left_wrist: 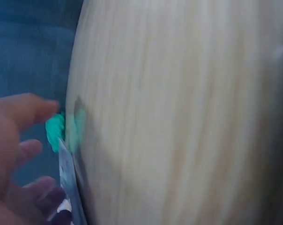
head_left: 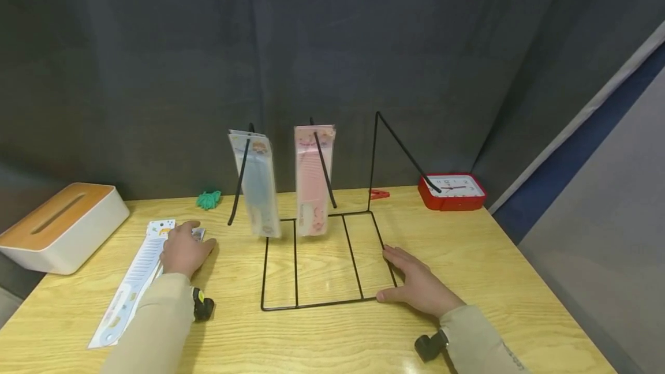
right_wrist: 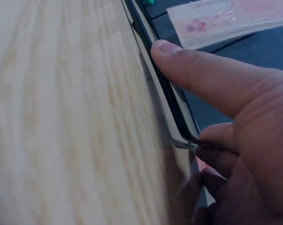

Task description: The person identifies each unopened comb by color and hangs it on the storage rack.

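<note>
My left hand (head_left: 184, 250) is over the upper end of the flat comb packs (head_left: 124, 299) lying on the table at left. Its thumb and fingers are spread, and in the left wrist view they are beside the edge of one pack (left_wrist: 69, 183). My right hand (head_left: 418, 284) grips the front right corner of the black wire rack (head_left: 332, 305), thumb on the front bar and fingers on the side bar. Clear packs with blue combs (head_left: 260, 189) hang on the rack's left hook, and pink comb packs (head_left: 313, 189) on the middle one. The right hook (head_left: 407, 152) is bare.
A white tissue box (head_left: 78, 241) with a wooden lid stands at far left. Near the back edge lie a green clip (head_left: 208, 200) and a red clip (head_left: 380, 194). A red clock (head_left: 452, 192) sits at back right, close to the right hook's tip. Dark cloth hangs behind.
</note>
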Available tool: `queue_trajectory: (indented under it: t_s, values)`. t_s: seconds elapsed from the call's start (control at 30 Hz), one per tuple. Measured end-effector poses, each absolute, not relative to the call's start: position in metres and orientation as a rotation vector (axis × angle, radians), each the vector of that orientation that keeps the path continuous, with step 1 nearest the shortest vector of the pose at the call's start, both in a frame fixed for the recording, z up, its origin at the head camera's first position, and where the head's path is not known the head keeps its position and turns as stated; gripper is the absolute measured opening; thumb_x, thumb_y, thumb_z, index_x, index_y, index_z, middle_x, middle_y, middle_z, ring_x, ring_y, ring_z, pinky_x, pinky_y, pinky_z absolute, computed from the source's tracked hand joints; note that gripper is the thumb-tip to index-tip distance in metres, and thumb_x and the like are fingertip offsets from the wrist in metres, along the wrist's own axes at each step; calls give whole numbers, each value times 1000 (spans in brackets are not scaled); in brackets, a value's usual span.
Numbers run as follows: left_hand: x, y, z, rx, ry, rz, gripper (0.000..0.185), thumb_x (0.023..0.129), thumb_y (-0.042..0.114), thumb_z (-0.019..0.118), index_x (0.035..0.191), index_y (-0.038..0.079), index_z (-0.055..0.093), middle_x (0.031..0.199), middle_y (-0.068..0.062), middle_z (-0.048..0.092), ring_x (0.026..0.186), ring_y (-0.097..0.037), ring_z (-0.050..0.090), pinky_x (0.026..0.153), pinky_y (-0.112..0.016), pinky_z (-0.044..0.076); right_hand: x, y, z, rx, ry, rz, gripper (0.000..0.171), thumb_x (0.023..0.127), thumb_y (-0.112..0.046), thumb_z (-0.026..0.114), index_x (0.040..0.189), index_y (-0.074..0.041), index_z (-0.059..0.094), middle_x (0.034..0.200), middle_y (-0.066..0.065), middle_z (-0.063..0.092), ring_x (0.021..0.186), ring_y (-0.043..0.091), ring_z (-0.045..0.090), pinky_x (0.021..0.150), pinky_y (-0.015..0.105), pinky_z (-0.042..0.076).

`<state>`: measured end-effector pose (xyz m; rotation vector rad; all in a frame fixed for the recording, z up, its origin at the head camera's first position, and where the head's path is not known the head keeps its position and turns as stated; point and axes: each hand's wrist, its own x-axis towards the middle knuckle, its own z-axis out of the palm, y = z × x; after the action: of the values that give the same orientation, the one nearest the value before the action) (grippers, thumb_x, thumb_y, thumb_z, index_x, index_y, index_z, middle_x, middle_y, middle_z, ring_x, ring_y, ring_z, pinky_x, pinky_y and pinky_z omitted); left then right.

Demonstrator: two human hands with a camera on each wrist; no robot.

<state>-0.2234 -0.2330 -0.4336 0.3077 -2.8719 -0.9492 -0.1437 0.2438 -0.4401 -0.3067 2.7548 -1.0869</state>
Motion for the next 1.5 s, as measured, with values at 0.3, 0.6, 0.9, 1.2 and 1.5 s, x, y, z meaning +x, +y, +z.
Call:
queue_trajectory:
  t_s: [0.3, 0.6, 0.9, 1.2, 1.5]
  values:
    - [-227, -241, -432, 256, -3023, -989, 78, 91, 30, 69, 149, -8, 33, 140, -45, 34, 122, -57, 43, 98, -64, 41, -144, 244, -437, -306, 2776, -1062, 103, 75, -50, 86, 155, -5, 37, 164, 11, 28, 152, 37, 15, 116, 62, 16]
    - [-217, -238, -426, 322, -3054, -967, 89, 89, 43, 72, 147, -11, 32, 134, -48, 28, 112, -60, 45, 86, -63, 46, -145, 244, -440, -307, 2768, -1063, 104, 75, -51, 85, 155, -5, 37, 164, 10, 27, 152, 37, 15, 116, 63, 16]
    - [-206, -239, -431, 230, -3089, -1013, 75, 87, 43, 76, 133, -9, 47, 118, -36, 57, 82, -35, 61, 59, -39, 51, -146, 243, -441, -308, 2774, -1074, 104, 74, -49, 86, 154, -4, 38, 164, 10, 28, 151, 37, 16, 117, 62, 16]
    - [-181, -223, -410, 48, -2875, -1234, 30, 99, 29, 65, 116, 4, 63, 116, -17, 60, 95, -30, 54, 75, -41, 46, -145, 243, -441, -323, 2765, -1083, 103, 74, -47, 87, 154, -4, 38, 163, 11, 29, 151, 37, 17, 116, 62, 17]
    - [-133, -202, -337, -593, -2561, -1823, 18, 97, 16, 68, 107, 2, 62, 100, -9, 66, 85, -18, 63, 73, -29, 54, -144, 244, -440, -305, 2759, -1081, 103, 74, -49, 86, 154, -4, 38, 163, 11, 28, 151, 37, 16, 116, 62, 18]
